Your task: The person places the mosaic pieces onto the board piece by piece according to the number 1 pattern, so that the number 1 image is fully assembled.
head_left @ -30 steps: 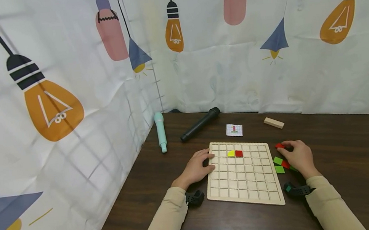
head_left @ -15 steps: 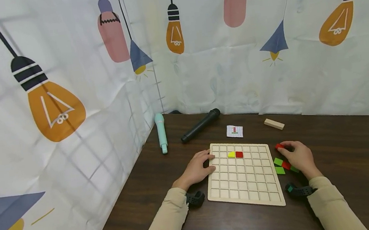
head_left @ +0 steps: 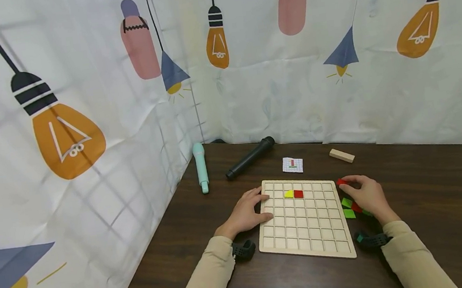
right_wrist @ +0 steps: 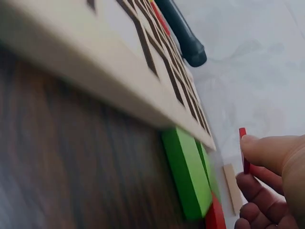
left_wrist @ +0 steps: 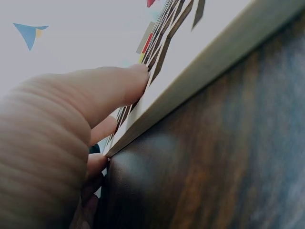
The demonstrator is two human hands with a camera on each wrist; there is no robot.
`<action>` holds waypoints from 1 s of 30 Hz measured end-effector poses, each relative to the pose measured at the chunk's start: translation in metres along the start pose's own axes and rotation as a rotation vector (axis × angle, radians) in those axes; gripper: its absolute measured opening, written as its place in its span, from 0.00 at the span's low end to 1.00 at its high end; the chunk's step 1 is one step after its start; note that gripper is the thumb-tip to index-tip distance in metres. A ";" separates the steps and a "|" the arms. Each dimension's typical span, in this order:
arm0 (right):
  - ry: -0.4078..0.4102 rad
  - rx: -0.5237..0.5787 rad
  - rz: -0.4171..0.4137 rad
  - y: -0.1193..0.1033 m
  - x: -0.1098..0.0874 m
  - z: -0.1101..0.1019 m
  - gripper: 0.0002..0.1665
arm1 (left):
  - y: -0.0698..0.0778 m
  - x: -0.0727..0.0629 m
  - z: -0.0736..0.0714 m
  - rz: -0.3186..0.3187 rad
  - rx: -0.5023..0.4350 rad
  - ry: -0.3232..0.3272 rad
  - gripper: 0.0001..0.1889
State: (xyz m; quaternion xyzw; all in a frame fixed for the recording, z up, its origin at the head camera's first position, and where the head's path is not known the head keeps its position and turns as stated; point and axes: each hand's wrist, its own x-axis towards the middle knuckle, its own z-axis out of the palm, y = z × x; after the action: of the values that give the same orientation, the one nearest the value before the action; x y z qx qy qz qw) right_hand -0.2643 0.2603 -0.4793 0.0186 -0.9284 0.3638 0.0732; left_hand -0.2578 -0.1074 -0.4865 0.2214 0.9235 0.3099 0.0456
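A square wooden grid board (head_left: 304,231) lies on the table. A yellow tile (head_left: 288,194) and a red square tile (head_left: 298,194) sit side by side in its upper cells. My left hand (head_left: 245,214) rests on the board's left edge, its thumb (left_wrist: 128,86) on the top face in the left wrist view. Between thumb and fingertips my right hand (head_left: 368,196) pinches a red tile (right_wrist: 244,151), held above the table beside the board's upper right edge. Under that hand lie green tiles (head_left: 349,214) and another red tile (right_wrist: 215,213), partly hidden in the head view.
Behind the board lie a small card with a printed grid pattern (head_left: 292,165), a wooden block (head_left: 342,155), a black microphone (head_left: 251,158) and a mint-green microphone (head_left: 201,168). A white patterned curtain (head_left: 268,96) hangs along the table's back and left edges.
My right hand has moved left toward the board with the red tile, which now is near the board's right edge. My left hand stays on the left edge.
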 end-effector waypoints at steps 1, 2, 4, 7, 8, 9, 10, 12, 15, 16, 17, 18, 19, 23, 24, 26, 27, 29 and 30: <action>-0.002 -0.003 -0.012 -0.002 0.000 0.001 0.28 | 0.000 0.000 0.000 0.000 0.003 -0.002 0.31; -0.004 -0.002 -0.023 -0.003 0.000 0.002 0.28 | 0.000 0.000 0.000 0.000 0.004 -0.003 0.31; -0.010 -0.004 -0.048 -0.008 -0.001 0.004 0.26 | 0.001 0.000 0.000 0.002 0.005 -0.005 0.31; -0.016 0.000 -0.091 -0.016 -0.001 0.008 0.23 | 0.001 0.001 0.000 0.005 0.003 -0.003 0.32; -0.019 0.001 -0.104 -0.019 -0.002 0.010 0.22 | 0.001 0.001 0.000 0.006 0.003 -0.003 0.32; -0.021 -0.001 -0.117 -0.022 -0.002 0.012 0.21 | 0.000 0.001 0.000 0.006 0.003 -0.002 0.32; -0.024 -0.001 -0.128 -0.024 -0.002 0.014 0.20 | 0.000 0.001 0.000 0.006 0.005 -0.002 0.32; -0.035 0.007 -0.142 -0.029 -0.003 0.018 0.19 | 0.000 0.001 0.001 0.004 0.010 -0.003 0.32; -0.057 0.020 -0.148 -0.035 -0.004 0.026 0.17 | 0.000 0.001 0.000 0.000 0.015 -0.003 0.32; -0.066 0.025 -0.152 -0.037 -0.005 0.028 0.18 | 0.001 0.001 0.000 -0.003 0.014 -0.003 0.32; -0.073 0.026 -0.155 -0.038 -0.006 0.031 0.18 | 0.001 0.000 0.000 -0.005 0.013 -0.003 0.32; -0.078 0.029 -0.159 -0.039 -0.006 0.033 0.18 | 0.001 0.000 0.000 -0.008 0.011 -0.003 0.32; -0.080 0.030 -0.163 -0.041 -0.007 0.035 0.18 | 0.002 0.000 0.000 -0.010 0.008 -0.003 0.32; -0.083 0.045 -0.189 -0.046 -0.010 0.041 0.15 | 0.003 -0.001 -0.001 -0.015 0.006 -0.004 0.32; -0.086 0.056 -0.194 -0.047 -0.010 0.042 0.15 | 0.003 -0.001 -0.001 -0.015 0.009 -0.004 0.32; -0.096 0.077 -0.202 -0.049 -0.011 0.044 0.14 | 0.003 -0.001 -0.001 -0.014 0.014 -0.005 0.32; -0.103 0.088 -0.207 -0.049 -0.011 0.045 0.14 | 0.003 -0.001 -0.001 -0.014 0.017 -0.006 0.32; -0.109 0.110 -0.207 -0.050 -0.011 0.046 0.15 | 0.003 0.000 0.000 -0.013 0.024 -0.007 0.32; -0.110 0.120 -0.208 -0.050 -0.011 0.047 0.15 | 0.003 0.000 0.000 -0.012 0.027 -0.008 0.32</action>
State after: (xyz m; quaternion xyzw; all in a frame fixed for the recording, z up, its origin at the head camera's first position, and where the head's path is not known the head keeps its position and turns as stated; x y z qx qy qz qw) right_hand -0.2544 0.1915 -0.4813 0.1391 -0.9007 0.4075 0.0582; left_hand -0.2567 -0.1053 -0.4844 0.2177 0.9287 0.2963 0.0481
